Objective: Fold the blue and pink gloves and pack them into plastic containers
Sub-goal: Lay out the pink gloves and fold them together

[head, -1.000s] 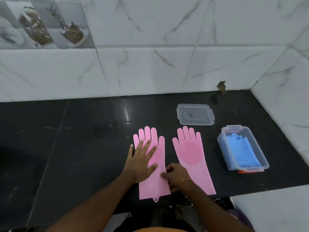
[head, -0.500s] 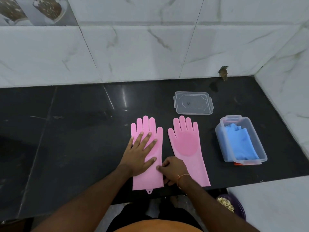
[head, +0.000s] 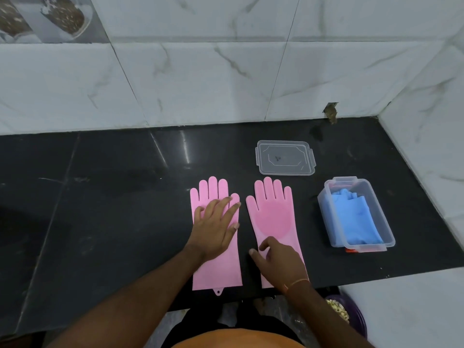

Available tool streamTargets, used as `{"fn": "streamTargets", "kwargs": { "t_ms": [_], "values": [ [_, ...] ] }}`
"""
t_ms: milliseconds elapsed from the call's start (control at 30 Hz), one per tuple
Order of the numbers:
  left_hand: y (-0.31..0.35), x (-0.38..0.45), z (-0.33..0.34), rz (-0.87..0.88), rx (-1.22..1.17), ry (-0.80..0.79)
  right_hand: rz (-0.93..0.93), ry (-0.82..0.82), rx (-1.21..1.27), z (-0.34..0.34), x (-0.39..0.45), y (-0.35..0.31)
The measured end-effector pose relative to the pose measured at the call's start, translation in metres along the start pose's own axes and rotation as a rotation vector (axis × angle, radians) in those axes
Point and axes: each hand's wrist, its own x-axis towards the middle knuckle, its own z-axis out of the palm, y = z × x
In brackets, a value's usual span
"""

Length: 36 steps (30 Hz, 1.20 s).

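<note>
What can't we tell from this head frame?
- Left pink glove palm: head view, under left hand.
- Right pink glove cuff: head view, behind right hand.
- Purple container contents: head view, hidden behind the counter edge.

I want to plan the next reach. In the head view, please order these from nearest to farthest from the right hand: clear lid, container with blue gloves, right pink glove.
1. Right pink glove: under the right hand, touching.
2. Container with blue gloves: to the right.
3. Clear lid: at the back, beyond the glove fingertips.
</note>
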Motion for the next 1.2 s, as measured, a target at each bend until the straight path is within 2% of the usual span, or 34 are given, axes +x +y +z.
{"fn": "streamTargets", "kwargs": {
  "t_ms": [133, 233, 333, 433, 533, 700, 800, 900, 1000, 1100, 1200],
  "values": [
    [0.051, 0.044, -0.008, 0.078, -0.158, -0.06, -0.041, 0.243, -0.042, 0.001, -0.001, 0.048],
    [0.092, 0.078, -0.005, 0.125, -0.244, -0.174, -0.008, 0.238, -0.061, -0.008, -0.01, 0.064],
    [0.126, 0.103, 0.001, 0.118, -0.281, -0.182, 0.063, 0.201, 0.008, -0.009, -0.01, 0.083],
    [0.146, 0.12, 0.008, 0.014, -0.192, -0.168, 0.07, 0.162, 0.106, -0.009, -0.01, 0.095],
    [0.154, 0.132, 0.015, -0.144, -0.164, -0.23, 0.098, 0.124, 0.179, -0.01, -0.005, 0.105],
    [0.165, 0.141, 0.017, -0.235, -0.075, -0.241, 0.109, 0.077, 0.257, -0.009, 0.0, 0.107],
    [0.167, 0.145, 0.017, -0.312, -0.126, -0.22, 0.117, 0.086, 0.312, -0.006, -0.001, 0.106],
    [0.162, 0.145, 0.014, -0.373, -0.274, -0.176, 0.111, 0.084, 0.4, -0.006, -0.002, 0.105],
    [0.15, 0.142, 0.004, -0.398, -0.402, -0.128, 0.046, 0.083, 0.468, -0.005, -0.009, 0.093],
    [0.126, 0.141, -0.008, -0.409, -0.521, -0.099, -0.133, 0.092, 0.536, -0.004, -0.017, 0.071],
    [0.095, 0.137, -0.022, -0.427, -0.601, -0.003, -0.32, 0.11, 0.469, -0.002, -0.018, 0.044]
  ]
}}
